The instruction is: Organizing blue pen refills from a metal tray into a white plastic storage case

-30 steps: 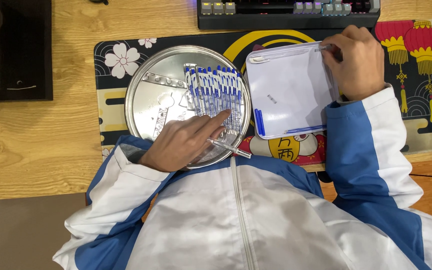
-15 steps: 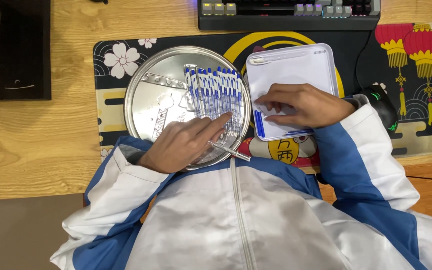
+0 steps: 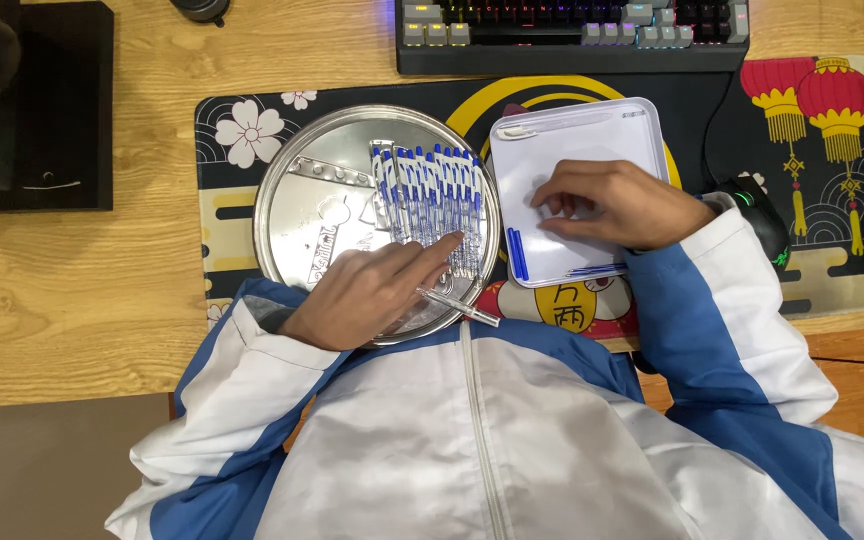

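The left hand lies flat on the near side of the round metal tray, its fingers stretched out and held together, the tips touching the near ends of a row of blue-capped pens laid side by side across the tray's right half. One clear pen sticks out from under this hand over the tray's near rim. The right hand rests on the white rectangular tray just right of the metal one, fingers curled and pressed down on its bare surface; whether they pinch anything I cannot tell. Two blue pens lie along its left edge. Both trays sit on a dark patterned mat toward the table's far edge, before a keyboard
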